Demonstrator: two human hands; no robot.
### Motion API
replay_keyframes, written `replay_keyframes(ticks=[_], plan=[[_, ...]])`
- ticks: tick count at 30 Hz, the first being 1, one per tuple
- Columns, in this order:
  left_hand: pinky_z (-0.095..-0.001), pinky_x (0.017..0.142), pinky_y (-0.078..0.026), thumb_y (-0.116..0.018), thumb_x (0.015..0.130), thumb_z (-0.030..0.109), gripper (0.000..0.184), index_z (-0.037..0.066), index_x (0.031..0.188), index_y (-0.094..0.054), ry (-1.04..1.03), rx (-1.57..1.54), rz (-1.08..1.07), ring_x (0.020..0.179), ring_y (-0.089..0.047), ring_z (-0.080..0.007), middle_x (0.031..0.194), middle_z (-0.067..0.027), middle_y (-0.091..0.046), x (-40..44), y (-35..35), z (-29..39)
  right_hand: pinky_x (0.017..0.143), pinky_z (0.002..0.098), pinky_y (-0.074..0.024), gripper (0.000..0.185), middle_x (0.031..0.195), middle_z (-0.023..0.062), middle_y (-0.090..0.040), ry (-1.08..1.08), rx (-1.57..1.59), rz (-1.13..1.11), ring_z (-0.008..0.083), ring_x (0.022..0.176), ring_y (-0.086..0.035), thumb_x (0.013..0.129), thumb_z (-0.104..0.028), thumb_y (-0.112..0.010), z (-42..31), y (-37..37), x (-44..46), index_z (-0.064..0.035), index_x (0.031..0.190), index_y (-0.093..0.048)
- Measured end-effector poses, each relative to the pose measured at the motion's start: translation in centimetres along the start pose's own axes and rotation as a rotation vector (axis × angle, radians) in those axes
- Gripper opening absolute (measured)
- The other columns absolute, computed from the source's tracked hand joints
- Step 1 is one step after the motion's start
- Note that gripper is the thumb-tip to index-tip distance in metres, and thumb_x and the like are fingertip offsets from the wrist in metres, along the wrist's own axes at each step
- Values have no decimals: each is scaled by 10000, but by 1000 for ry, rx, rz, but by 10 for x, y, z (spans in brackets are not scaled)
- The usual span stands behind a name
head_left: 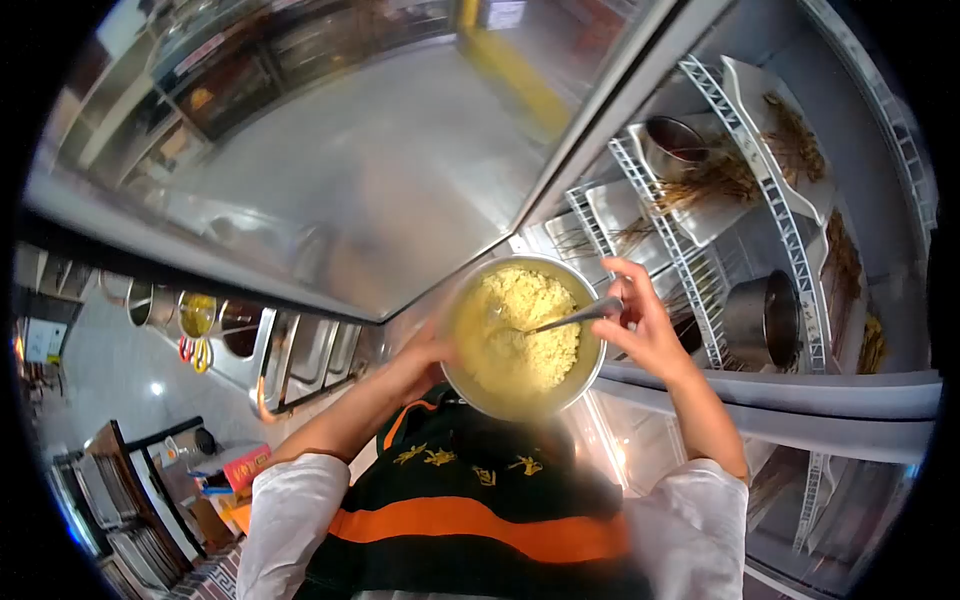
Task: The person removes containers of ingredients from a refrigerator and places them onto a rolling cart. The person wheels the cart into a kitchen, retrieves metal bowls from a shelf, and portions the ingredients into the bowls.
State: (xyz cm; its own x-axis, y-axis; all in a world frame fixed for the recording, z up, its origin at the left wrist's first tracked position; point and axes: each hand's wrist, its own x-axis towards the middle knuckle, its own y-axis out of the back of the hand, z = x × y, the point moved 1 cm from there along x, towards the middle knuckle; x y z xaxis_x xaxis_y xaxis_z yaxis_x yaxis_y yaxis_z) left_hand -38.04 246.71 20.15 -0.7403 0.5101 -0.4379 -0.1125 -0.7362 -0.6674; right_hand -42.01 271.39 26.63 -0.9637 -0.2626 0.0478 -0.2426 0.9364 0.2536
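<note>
A round metal bowl (462,380) is held in front of my apron, with a pale yellow crumbly food (525,300) inside. My left hand (428,348) grips the bowl's left side; its fingers are partly hidden behind the wall. A metal spoon (565,318) rests with its tip in the food and its handle slanting up over the right rim. Around the handle's end, the thumb and fingers of my right hand (640,320) are curled, the index finger raised a little. The lower part of the view is smeared.
To the right, an open refrigerator has wire shelves (735,130) holding metal pots (765,320), trays and skewers. Its glass door (380,170) swings out at upper left. Containers and a pan rack stand along a counter (230,375) at left.
</note>
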Motion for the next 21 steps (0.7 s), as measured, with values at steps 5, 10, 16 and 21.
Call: replay_keyframes(ticks=[5,10,16,21], plan=[[-361,883,-368,-495,620,57,803,183,1326,-135,-172,110,3,1169,-300,-225,1303,-69,-250,-56,64,-22,406,205,-296,150,552,10,-447,326,-410,-247,65,441,-373,714,-75,-627,-46,-87,5,-45,857,-593],[-424,756,-456,-482,632,96,797,216,1327,-110,-173,-12,144,1160,-308,-251,1323,-64,-204,-117,93,-32,482,283,-411,137,699,140,-558,213,-427,-538,203,544,-533,789,-94,-527,-51,-186,-17,-3,887,-555],[-404,798,-439,-509,618,105,784,188,1314,-158,-87,-147,109,1109,-365,-228,1252,-69,-311,-158,138,-43,570,316,-466,124,739,148,-553,406,-636,-438,255,643,-567,776,-45,-495,-98,-227,-24,20,870,-546],[-428,810,-428,-515,598,119,702,138,1247,-249,-79,-132,89,1027,-458,-241,1134,-87,-430,-178,141,-40,586,336,-470,167,751,137,-496,792,-712,-924,252,673,-548,671,-21,-505,-116,-267,-39,-12,838,-511]])
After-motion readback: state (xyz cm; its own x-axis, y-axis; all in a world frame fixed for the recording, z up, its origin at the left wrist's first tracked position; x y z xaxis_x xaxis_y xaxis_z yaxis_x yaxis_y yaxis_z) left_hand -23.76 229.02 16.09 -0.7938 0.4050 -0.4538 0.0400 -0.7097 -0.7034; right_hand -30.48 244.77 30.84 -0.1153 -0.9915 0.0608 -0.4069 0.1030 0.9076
